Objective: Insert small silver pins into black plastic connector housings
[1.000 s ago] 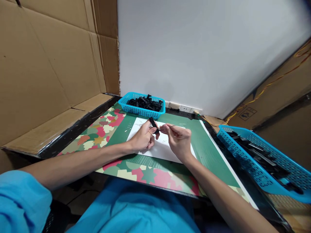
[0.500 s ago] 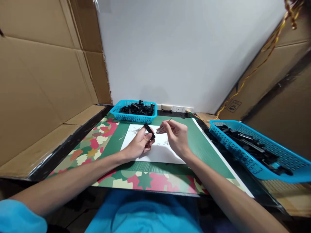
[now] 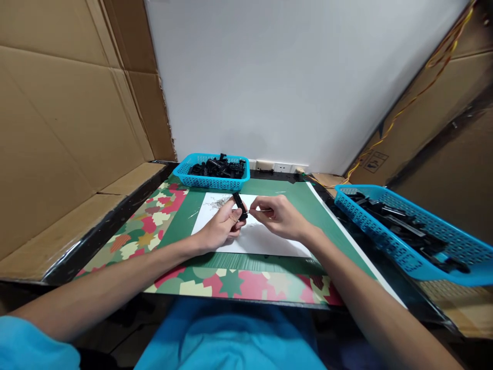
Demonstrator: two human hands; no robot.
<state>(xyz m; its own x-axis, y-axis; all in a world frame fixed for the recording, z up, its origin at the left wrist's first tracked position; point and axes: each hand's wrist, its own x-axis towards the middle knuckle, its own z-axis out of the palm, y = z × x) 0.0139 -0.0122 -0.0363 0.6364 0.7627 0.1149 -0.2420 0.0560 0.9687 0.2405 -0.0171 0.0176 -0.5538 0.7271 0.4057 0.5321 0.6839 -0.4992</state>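
Over the white paper (image 3: 256, 241), the left hand (image 3: 220, 228) is pinching a probably light, stiff black plastic part (image 3: 239, 204), best gripped mid-body, while the right hand (image 3: 283, 218) is gripping a thin tool (image 3: 252, 211).

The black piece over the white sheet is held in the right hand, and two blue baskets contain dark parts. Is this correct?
Not fully: the head view shows the black piece in the left hand; the right hand holds a thin tool near it. The white sheet is below, and the far basket and right-side basket contain dark parts.
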